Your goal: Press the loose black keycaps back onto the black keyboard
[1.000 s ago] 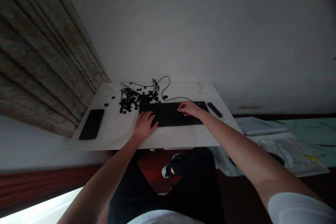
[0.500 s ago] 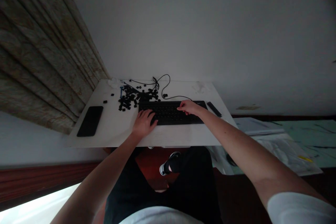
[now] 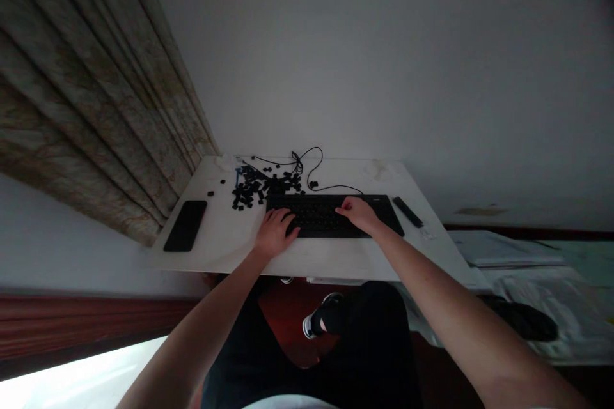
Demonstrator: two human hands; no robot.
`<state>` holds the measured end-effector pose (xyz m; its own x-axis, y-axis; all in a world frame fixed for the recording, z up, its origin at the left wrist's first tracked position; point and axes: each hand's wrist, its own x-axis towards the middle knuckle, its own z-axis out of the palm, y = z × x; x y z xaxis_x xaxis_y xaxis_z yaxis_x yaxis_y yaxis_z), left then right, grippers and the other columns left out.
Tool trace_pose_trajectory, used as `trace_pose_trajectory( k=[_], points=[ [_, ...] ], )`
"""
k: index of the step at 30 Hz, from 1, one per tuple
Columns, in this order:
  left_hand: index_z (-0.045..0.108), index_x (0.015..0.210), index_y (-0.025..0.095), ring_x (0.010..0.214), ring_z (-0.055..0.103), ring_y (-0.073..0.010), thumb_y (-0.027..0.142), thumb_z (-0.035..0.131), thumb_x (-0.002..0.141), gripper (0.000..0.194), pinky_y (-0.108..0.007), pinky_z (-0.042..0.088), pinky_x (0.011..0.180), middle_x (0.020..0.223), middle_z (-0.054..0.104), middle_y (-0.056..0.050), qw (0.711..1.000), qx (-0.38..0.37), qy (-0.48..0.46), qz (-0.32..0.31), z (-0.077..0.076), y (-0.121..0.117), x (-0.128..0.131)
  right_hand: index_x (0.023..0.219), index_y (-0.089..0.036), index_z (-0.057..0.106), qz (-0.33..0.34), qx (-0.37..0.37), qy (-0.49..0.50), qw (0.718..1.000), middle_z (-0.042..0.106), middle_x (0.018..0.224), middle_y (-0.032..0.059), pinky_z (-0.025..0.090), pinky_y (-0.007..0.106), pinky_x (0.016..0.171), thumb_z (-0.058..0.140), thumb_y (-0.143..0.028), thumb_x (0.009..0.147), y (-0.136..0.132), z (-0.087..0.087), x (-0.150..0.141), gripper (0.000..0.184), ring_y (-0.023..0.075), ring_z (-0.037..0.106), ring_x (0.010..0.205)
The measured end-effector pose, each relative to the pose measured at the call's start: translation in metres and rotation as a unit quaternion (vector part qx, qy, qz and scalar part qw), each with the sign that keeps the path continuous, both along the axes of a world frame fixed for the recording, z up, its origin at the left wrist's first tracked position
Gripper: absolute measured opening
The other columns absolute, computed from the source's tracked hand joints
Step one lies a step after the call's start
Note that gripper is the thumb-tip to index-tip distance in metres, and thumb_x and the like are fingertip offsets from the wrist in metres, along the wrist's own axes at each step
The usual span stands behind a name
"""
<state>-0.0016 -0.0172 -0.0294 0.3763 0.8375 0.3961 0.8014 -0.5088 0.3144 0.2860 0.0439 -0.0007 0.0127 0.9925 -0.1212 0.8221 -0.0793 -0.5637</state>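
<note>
Head view, inspected with the black keyboard [image 3: 330, 217] as the hub of the clock and the top of the frame as twelve; the keyboard lies near the front edge of a white desk [image 3: 215, 239]. The left hand [image 3: 277, 233] is at eight o'clock on the keyboard's left end, its fingers spread and arched with the tips down on the keys, and no held item is visible. The right hand [image 3: 359, 214] is at three o'clock, over the right half, with its fingers drawn close together and pressed toward the keys. Whether they pinch anything cannot be determined, as the hand's back hides the tips. Loose black keycaps [image 3: 261, 188] form a heap at ten o'clock, reaching the keyboard's upper left corner; this placement appears to keep them within easy reach of the left hand. A black cable [image 3: 307, 163] loops at twelve o'clock behind the keyboard, clear of both hands. A black smartphone [image 3: 185, 225] lies at nine o'clock, apart from the heap and seemingly set out of the working area. A slim black device [image 3: 407, 211] sits at three o'clock, just beyond the keyboard's right end, likewise outside the hands' path.
</note>
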Motion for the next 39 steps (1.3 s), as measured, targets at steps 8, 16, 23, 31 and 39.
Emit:
trace_pose_trajectory(
  k=[8,16,23,31,39],
  points=[
    [0.067,0.116,0.022,0.119,0.059,-0.0253,0.027,0.051,0.096,0.026,-0.048,0.044,0.109,0.125,0.064,-0.011,0.995,0.029,-0.063,0.068,0.001,0.016,-0.017,0.083,-0.02,0.06,-0.03,0.268,-0.07,0.96,0.064,0.082,0.0085,0.038,0.032,0.07,0.046,-0.04,0.098,-0.049,-0.034,-0.023,0.029,0.0224,0.057,0.077],
    [0.059,0.129,0.013,0.13,0.051,-0.0339,0.028,0.053,0.09,0.042,-0.05,0.041,0.109,0.139,0.054,-0.022,0.967,-0.069,0.025,0.242,0.017,0.08,-0.084,0.09,-0.018,0.063,0.01,0.282,-0.119,0.952,0.065,0.09,0.0118,0.039,0.035,0.077,0.038,-0.037,0.101,-0.048,-0.032,-0.024,0.033,0.0252,0.057,0.085],
    [0.066,0.118,0.019,0.12,0.057,-0.0344,0.036,0.055,0.09,0.034,-0.055,0.037,0.107,0.124,0.065,-0.016,0.955,-0.084,0.118,0.257,0.024,0.096,-0.079,0.091,-0.018,0.064,0.007,0.271,-0.113,0.956,0.065,0.093,0.0117,0.039,0.035,0.077,0.039,-0.036,0.102,-0.048,-0.032,-0.024,0.032,0.0251,0.058,0.087],
    [0.07,0.108,0.019,0.107,0.063,-0.0308,0.034,0.062,0.086,0.027,-0.046,0.044,0.099,0.112,0.07,-0.014,0.958,-0.102,0.139,0.229,0.033,0.114,-0.067,0.092,-0.018,0.064,-0.002,0.26,-0.12,0.958,0.065,0.094,0.0119,0.038,0.035,0.078,0.04,-0.035,0.101,-0.049,-0.03,-0.025,0.031,0.0251,0.057,0.086],
    [0.073,0.099,0.018,0.104,0.065,-0.0282,0.016,0.055,0.085,0.023,-0.04,0.049,0.095,0.107,0.072,-0.013,0.974,-0.129,0.052,0.179,0.035,0.117,-0.074,0.09,-0.019,0.064,-0.002,0.272,-0.118,0.955,0.065,0.092,0.0109,0.039,0.035,0.077,0.039,-0.035,0.102,-0.049,-0.031,-0.024,0.032,0.0242,0.057,0.085]
  ],
)
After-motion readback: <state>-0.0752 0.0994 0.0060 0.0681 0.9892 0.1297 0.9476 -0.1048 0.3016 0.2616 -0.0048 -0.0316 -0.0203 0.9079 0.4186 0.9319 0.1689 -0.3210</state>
